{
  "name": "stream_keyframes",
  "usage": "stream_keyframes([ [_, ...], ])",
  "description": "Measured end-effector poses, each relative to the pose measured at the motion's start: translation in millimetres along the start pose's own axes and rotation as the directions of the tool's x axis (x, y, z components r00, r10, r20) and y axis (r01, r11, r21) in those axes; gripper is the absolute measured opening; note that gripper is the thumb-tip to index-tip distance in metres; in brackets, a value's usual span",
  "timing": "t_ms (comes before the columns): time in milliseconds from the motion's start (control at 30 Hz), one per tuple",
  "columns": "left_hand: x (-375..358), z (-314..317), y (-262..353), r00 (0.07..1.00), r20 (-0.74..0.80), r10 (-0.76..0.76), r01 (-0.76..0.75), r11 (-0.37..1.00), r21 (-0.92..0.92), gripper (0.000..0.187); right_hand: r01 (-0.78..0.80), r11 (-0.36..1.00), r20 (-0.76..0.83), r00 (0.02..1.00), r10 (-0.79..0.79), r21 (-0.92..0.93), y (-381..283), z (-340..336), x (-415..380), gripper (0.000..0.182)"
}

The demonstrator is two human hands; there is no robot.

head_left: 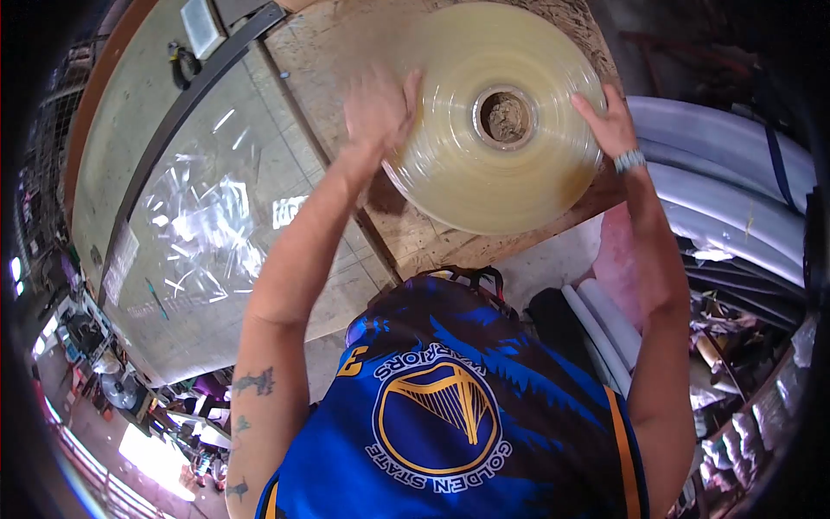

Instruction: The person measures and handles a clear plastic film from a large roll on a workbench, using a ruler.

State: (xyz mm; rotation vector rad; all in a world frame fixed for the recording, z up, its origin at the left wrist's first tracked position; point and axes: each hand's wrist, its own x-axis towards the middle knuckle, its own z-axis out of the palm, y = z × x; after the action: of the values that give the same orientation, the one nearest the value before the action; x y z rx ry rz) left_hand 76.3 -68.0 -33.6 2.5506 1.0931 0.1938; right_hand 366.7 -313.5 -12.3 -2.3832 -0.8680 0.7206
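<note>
A large, wide roll of clear yellowish plastic film lies on its side face, with a round core hole in its middle. My left hand is at the roll's left edge, its fingers stretched out and partly smeared by motion. At the right edge, my right hand grips the roll's rim, with the thumb over the top face and the fingers along the outer side. A pale band circles my right wrist. The roll rests on a worn brown wooden board.
Left of the board is a table with a clear sheet and scattered shiny plastic strips. Pliers and a pale block lie at its far side. Large grey-white rolls are stacked at the right; more rolls stand near my body.
</note>
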Motion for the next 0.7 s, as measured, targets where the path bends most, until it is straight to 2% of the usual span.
stream_keyframes([
  [67,40,-4,0,0.986,0.066,0.154,-0.151,0.987,-0.045,0.065,-0.077,0.99,0.03,0.997,0.074,0.121,17,8,-34,0.058],
  [133,77,-2,1,0.945,0.14,0.295,-0.28,0.953,-0.117,0.072,-0.115,0.985,-0.128,0.983,0.132,0.131,15,29,-81,0.046],
  [167,95,2,6,0.919,0.157,0.363,-0.343,0.929,-0.14,0.076,-0.125,0.971,-0.182,0.97,0.163,0.205,18,43,-102,0.048],
  [233,135,-9,31,0.816,0.409,0.41,-0.359,0.912,-0.198,0.068,-0.146,0.927,-0.263,0.933,0.245,0.345,15,74,-135,0.051],
  [300,157,-27,51,0.664,0.466,0.585,-0.607,0.786,-0.122,0.077,-0.162,0.882,-0.333,0.884,0.329,0.442,8,110,-166,0.054],
  [367,165,-11,73,0.642,0.376,0.668,-0.734,0.677,0.053,0.077,-0.128,0.856,-0.42,0.829,0.37,0.501,-7,140,-182,0.053],
  [433,168,12,73,0.751,0.231,0.619,-0.649,0.756,0.086,0.075,-0.071,0.833,-0.509,0.763,0.399,0.548,-27,162,-189,0.053],
  [467,162,22,75,0.784,0.162,0.6,-0.617,0.782,0.089,0.074,-0.074,0.836,-0.497,0.774,0.392,0.544,-25,163,-190,0.055],
  [533,125,15,49,0.898,0.005,0.44,-0.44,0.897,0.045,0.066,-0.082,0.837,-0.477,0.789,0.386,0.541,-19,162,-190,0.058],
  [567,102,1,31,0.932,-0.064,0.356,-0.356,0.934,0.008,0.063,-0.036,0.82,-0.481,0.795,0.37,0.571,-28,160,-190,0.059],
  [600,71,-26,11,0.954,0.004,0.299,-0.296,0.948,-0.112,0.062,0.015,0.8,-0.487,0.8,0.35,0.6,-42,155,-186,0.06],
  [633,34,-37,-8,0.979,-0.04,0.201,-0.205,0.968,-0.144,0.063,0.068,0.779,-0.495,0.805,0.326,0.623,-51,152,-185,0.061],
  [700,-40,-60,-30,0.999,-0.027,0.047,-0.05,0.993,-0.11,0.073,-0.049,0.876,-0.549,0.762,0.343,0.48,-48,152,-186,0.063],
])
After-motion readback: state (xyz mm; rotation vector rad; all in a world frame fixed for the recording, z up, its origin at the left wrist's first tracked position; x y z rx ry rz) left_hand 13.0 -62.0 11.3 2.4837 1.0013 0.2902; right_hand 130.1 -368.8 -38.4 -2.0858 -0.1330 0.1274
